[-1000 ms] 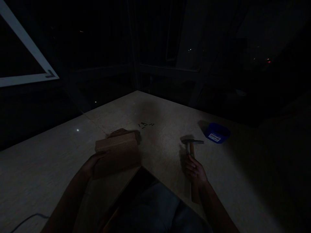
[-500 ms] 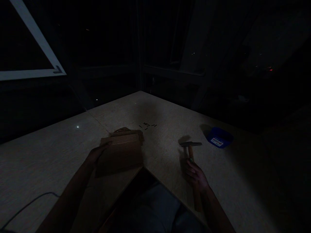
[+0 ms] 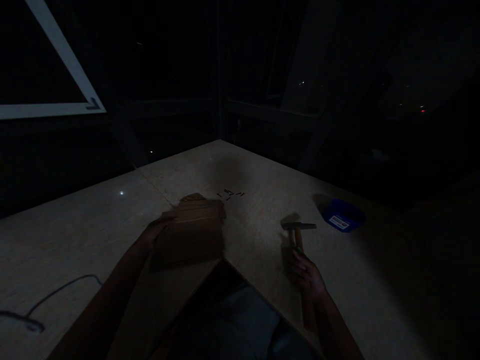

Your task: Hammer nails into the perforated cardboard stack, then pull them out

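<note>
Nearest, the person's lap (image 3: 243, 312) shows in the notch of the counter (image 3: 258, 215), and a thin dark cable (image 3: 62, 290) curves over the surface on the left. The right hand (image 3: 306, 272) is closed around the wooden handle of a hammer (image 3: 298, 239), its fingers (image 3: 300, 261) wrapped about the middle; the handle's end runs down past the palm, while the metal head lies crosswise just beyond the fingers. The left hand (image 3: 155, 234) has its fingers on the upper left edge of a piece of brown cardboard (image 3: 191, 242), most of which extends to their right, down to the counter's corner; in this dim light I cannot tell whether they grip it or only press on it. A bit farther, several small dark nail-like pieces (image 3: 229, 192) lie scattered beyond the cardboard, well apart from both hands. To the right, past the hammer head, stands a blue container (image 3: 347, 216) with a white label. A pale window frame (image 3: 69, 55) is at the far left.
</note>
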A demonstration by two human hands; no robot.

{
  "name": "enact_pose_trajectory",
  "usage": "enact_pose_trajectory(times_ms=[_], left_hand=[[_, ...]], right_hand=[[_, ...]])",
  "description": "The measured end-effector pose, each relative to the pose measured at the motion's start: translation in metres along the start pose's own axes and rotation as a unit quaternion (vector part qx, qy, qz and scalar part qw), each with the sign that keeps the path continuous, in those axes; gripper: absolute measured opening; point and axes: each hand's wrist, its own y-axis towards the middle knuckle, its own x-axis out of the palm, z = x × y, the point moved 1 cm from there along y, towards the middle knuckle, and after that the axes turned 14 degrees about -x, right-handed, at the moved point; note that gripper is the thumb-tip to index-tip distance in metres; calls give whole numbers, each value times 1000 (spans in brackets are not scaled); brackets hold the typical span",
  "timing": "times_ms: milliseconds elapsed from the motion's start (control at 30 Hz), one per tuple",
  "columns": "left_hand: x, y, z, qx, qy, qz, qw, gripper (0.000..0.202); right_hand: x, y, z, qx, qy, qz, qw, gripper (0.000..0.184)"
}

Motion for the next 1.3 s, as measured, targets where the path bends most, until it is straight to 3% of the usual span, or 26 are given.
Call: enact_pose_trajectory(times_ms=[233,433,667,833,1000,1133,1300], left_hand=[[5,-43,5,-15,-35,-12,999,38],[33,-83,9,-30,-3,-28,999,36],[92,-94,-4,-50,44,-124,990,34],[152,-79,-26,-75,99,-204,971,39],[207,-63,-48,-45,138,-214,966,38],[235,-60,-58,-28,165,-225,960,38],[259,-63,-65,16,195,-235,952,21]], right_hand=[[1,1,2,-21,15,-27,999,39],[8,-2,0,-53,9,-2,999,32],[0,-3,-10,-104,9,26,994,35],[-7,-7,-26,-162,-22,61,985,38],[-9,-16,-43,-217,-89,105,966,43],[-13,-29,-52,-230,-166,146,948,45],[-16,-52,-61,-225,-291,197,909,38]])
